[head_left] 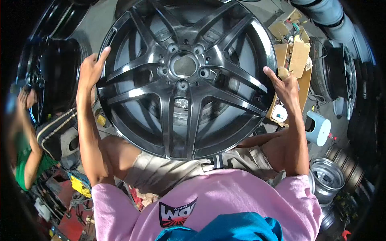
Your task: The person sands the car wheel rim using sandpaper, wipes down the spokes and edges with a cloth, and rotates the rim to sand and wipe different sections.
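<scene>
A large dark, glossy alloy wheel rim [183, 86] with paired spokes lies face up before me, over my lap. My left hand [91, 70] grips its left edge, the thumb on the rim lip and the other fingers hidden behind it. On the opposite edge my right hand [284, 86] holds the rim the same way, thumb on the lip. Between the spokes, a round grey and black object shows beneath the rim.
An open cardboard box [299, 56] of odds and ends stands at the right, near a light blue stool [318, 128]. Silver rims [327, 174] sit lower right. A co-worker's arm [30, 148] is at the left, above tools and a red object [70, 219].
</scene>
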Available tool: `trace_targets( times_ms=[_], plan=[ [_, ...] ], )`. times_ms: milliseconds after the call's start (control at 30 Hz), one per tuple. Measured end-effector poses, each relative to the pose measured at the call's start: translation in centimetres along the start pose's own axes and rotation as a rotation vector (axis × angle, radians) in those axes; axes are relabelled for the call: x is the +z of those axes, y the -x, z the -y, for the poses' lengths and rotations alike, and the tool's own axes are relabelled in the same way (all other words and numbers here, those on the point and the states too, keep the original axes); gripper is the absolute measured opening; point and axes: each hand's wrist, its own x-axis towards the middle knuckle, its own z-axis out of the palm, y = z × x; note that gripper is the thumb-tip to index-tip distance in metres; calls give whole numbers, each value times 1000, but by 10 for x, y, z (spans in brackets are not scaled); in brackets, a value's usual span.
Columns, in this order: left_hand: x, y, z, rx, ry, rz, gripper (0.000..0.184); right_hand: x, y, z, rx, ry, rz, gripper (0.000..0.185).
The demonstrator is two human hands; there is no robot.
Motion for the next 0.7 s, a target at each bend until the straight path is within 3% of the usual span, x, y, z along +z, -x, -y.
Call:
trace_targets(
  times_ms=[133,200,267,333,400,500,567,700],
  plan=[
    [-30,35,-51,159,142,-210,44,3,-3,-2,-78,189,-10,62],
    [-48,84,-107,304,190,-196,33,0,6,1,-146,205,-18,57],
    [-55,141,-158,432,309,11,26,1,14,-18,-291,185,-101,49],
    [-55,183,-173,678,354,228,35,-7,41,-21,9,32,-57,42],
    [-41,220,-172,851,554,433,46,-14,68,-34,61,11,-94,43],
    [-45,264,-184,1078,766,378,42,-27,103,-49,60,-90,-110,39],
    [-58,313,-201,975,962,330,35,-39,121,-43,43,-206,-136,40],
    [-68,402,-238,1246,1142,-169,18,-53,120,-52,-110,-241,-202,43]
  ],
)
